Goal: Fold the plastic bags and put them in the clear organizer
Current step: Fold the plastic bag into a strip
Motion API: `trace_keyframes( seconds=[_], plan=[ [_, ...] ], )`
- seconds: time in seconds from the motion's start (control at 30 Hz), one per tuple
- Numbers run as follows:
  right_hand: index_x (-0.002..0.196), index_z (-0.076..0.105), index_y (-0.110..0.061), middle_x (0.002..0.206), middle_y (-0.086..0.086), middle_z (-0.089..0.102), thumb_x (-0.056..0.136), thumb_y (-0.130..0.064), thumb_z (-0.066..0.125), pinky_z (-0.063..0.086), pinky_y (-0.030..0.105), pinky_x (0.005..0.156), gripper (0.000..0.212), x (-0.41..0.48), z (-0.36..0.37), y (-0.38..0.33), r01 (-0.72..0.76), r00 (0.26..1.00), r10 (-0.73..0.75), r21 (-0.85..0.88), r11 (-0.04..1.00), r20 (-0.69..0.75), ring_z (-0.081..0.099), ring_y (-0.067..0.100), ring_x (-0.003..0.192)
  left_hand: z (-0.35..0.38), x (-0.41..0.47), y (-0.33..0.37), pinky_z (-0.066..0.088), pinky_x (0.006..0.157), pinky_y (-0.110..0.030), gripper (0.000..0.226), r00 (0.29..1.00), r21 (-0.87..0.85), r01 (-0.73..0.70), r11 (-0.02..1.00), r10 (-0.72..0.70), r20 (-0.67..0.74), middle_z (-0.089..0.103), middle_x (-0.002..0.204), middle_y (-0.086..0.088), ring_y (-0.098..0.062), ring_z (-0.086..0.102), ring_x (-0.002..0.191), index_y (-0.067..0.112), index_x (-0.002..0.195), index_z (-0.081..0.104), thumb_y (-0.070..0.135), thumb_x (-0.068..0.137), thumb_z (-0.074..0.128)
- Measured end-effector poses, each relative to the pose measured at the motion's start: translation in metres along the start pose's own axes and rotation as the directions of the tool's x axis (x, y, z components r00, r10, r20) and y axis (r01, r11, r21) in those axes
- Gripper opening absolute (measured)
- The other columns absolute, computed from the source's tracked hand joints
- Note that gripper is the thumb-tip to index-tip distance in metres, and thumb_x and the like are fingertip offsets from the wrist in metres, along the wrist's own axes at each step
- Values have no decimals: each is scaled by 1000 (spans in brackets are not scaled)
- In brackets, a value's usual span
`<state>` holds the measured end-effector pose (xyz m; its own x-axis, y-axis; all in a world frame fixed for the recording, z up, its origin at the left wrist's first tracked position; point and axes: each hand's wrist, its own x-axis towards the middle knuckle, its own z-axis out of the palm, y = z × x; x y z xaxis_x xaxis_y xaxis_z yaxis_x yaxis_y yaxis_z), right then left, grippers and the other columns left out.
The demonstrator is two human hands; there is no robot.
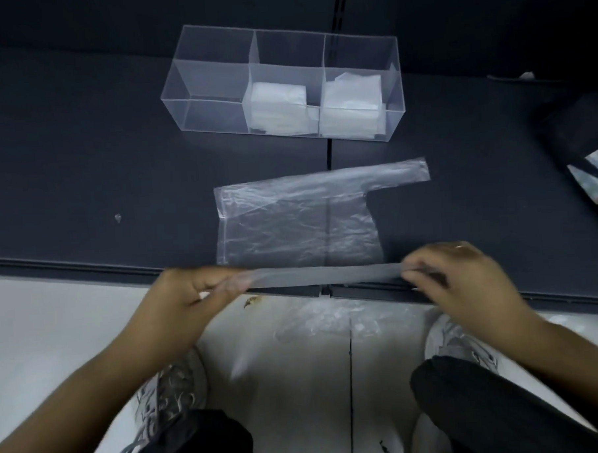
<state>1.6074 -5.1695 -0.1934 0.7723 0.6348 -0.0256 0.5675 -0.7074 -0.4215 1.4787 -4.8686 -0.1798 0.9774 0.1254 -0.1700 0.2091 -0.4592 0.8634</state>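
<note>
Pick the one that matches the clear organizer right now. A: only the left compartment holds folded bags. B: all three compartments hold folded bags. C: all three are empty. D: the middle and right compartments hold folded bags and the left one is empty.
D: in the clear organizer, white folded bags fill the middle and right compartments, while through the left compartment only the dark surface shows.

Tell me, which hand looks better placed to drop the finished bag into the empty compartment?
Probably the left hand: the clear organizer's only empty compartment is at its left end. Both hands grip the plastic bag; the right hand sits further right.
</note>
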Motion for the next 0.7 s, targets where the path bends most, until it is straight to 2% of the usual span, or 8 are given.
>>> trace_keyframes(
  seconds=[0.1,0.23,0.33,0.47,0.53,0.6,0.67,0.7],
  plan=[
    [77,71,-25,73,-19,69,81,-23,72,43,7,70,4,-4,-29,26,-235,968,210,213,948,134,63,-3,75,-19,4,-11,45,73,-3,18,993,-101,115,988,-110,47,74,90,16,2,69,88,42,88,76,39,80,60],
    [76,68,-8,70,-4,71,85,-9,64,44,4,70,10,18,-47,51,-311,947,288,621,719,141,62,-1,68,-36,20,-18,49,66,-7,17,980,-246,181,952,-195,-34,76,85,4,-6,71,78,32,86,78,35,79,63],
    [76,66,-10,67,-5,64,87,-13,62,44,7,64,13,46,-40,57,-341,924,364,678,651,116,55,1,65,-40,39,-28,48,62,-7,13,944,-278,223,934,-278,-176,76,80,4,-7,71,72,31,82,78,36,81,66],
    [71,66,-20,68,-3,58,87,-21,68,39,10,55,16,82,-20,64,-433,874,477,595,677,94,47,3,60,-40,66,-44,52,62,-15,16,875,-260,303,917,-376,-305,74,72,1,-10,70,63,27,73,77,28,86,68],
    [71,68,-20,69,-5,61,85,-23,71,40,10,57,14,92,-11,66,-457,859,508,545,703,65,48,0,56,-38,75,-49,50,66,-22,22,851,-156,343,926,-377,-365,72,64,1,-8,67,57,20,69,74,33,86,69],
    [70,69,-21,69,-6,62,82,-25,74,41,16,60,14,99,-5,67,-477,842,539,505,719,29,49,1,57,-36,81,-51,46,62,-22,27,848,51,372,927,-317,-426,66,55,2,-4,60,49,20,67,70,38,87,66],
    [68,69,-22,68,-3,63,79,-28,76,40,20,60,14,104,-2,69,-492,832,555,463,738,-1,50,6,59,-30,83,-45,41,57,-21,23,842,278,378,883,-204,-499,62,62,9,-4,55,56,19,75,67,38,87,65],
    [67,69,-22,68,-2,63,78,-29,77,40,21,59,15,105,0,69,-497,829,559,444,746,-12,51,8,60,-25,82,-42,41,60,-24,18,826,371,359,856,-106,-554,61,72,6,-10,56,65,16,83,66,34,87,66]
  ],
)
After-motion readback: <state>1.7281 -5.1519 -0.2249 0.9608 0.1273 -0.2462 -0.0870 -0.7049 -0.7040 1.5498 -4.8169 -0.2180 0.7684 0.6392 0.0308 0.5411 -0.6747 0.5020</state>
